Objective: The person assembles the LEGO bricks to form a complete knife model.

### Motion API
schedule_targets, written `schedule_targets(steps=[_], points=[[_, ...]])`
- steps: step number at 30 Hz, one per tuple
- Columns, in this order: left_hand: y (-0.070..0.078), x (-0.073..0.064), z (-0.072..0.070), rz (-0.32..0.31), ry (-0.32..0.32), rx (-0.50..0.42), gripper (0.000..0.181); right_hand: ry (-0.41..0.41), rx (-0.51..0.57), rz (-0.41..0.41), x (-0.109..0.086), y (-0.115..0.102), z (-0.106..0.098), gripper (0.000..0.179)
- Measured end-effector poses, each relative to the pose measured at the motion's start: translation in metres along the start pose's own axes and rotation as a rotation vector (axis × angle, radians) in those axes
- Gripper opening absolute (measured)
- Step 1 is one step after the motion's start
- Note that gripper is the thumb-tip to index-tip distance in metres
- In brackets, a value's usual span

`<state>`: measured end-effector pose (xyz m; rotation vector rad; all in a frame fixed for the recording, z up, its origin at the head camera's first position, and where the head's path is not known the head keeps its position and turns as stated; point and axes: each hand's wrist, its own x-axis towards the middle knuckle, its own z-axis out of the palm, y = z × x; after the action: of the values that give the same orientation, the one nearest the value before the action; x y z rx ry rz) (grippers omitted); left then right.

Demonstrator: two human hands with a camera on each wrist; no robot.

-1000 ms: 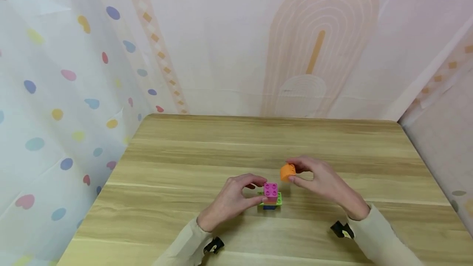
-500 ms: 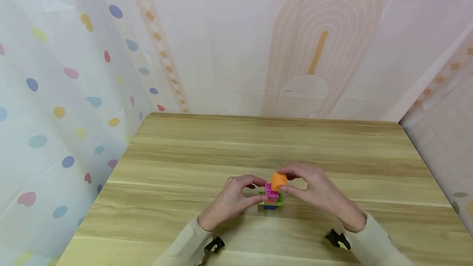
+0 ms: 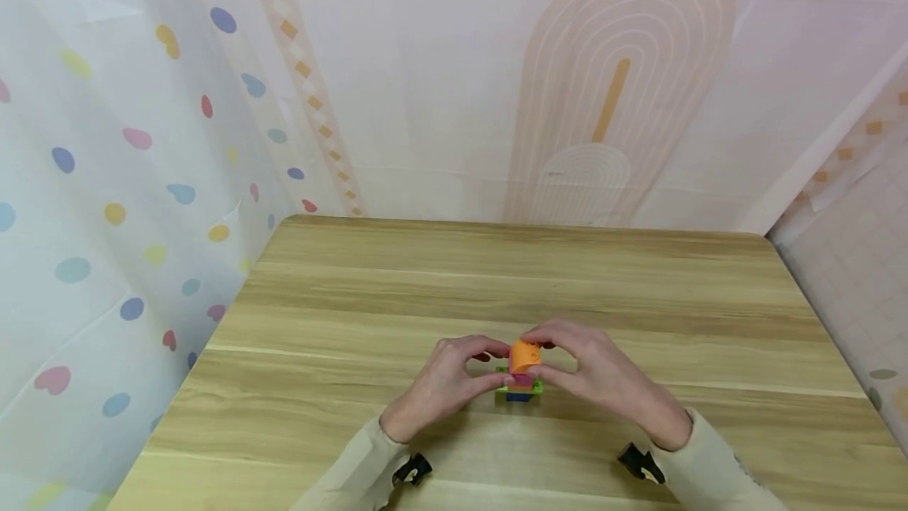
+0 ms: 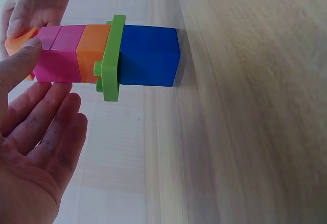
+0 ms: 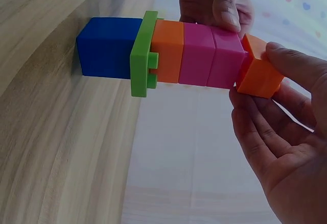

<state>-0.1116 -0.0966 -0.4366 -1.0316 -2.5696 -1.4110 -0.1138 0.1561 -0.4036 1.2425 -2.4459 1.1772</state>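
Note:
A stack of toy building bricks stands on the table: a blue block (image 4: 149,55) at the bottom, a flat green plate (image 4: 113,58) over it, an orange brick (image 4: 93,53), then two pink bricks (image 5: 209,55). My left hand (image 3: 450,381) pinches the upper pink part between thumb and fingers. With thumb and fingertips my right hand (image 3: 603,361) holds a curved orange brick (image 5: 259,68) on top of the stack. In the right wrist view this brick sits slightly tilted against the top pink brick, with a small gap on one side.
The wooden table (image 3: 397,274) spreads around the stack. Patterned curtains (image 3: 426,101) hang behind its far edge and at the left. A black strap piece (image 3: 411,469) shows at each sleeve.
My right hand has brought the curved orange brick leftward and down, from beside the stack onto the top pink brick. The left hand has stayed at the stack.

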Motion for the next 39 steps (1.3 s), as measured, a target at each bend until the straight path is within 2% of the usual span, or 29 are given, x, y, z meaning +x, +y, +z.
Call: schedule_targets(steps=[6,14,22,30,39], points=[[0.000,0.000,0.000,-0.004,0.001,0.008,0.028,0.003,-0.021,-0.031,0.002,-0.002,0.001,0.039],[-0.002,0.001,0.001,0.025,0.010,0.007,0.028,0.001,-0.073,-0.076,0.004,-0.005,0.000,0.037],[-0.003,0.001,0.002,0.022,0.015,0.000,0.028,0.026,-0.167,-0.148,0.005,-0.007,0.004,0.039],[-0.002,0.003,0.000,0.014,0.012,0.002,0.028,0.008,-0.152,-0.099,0.006,-0.010,0.003,0.037],[-0.001,0.004,-0.001,0.026,0.004,-0.002,0.028,0.030,-0.209,-0.110,0.002,-0.011,0.007,0.037]])
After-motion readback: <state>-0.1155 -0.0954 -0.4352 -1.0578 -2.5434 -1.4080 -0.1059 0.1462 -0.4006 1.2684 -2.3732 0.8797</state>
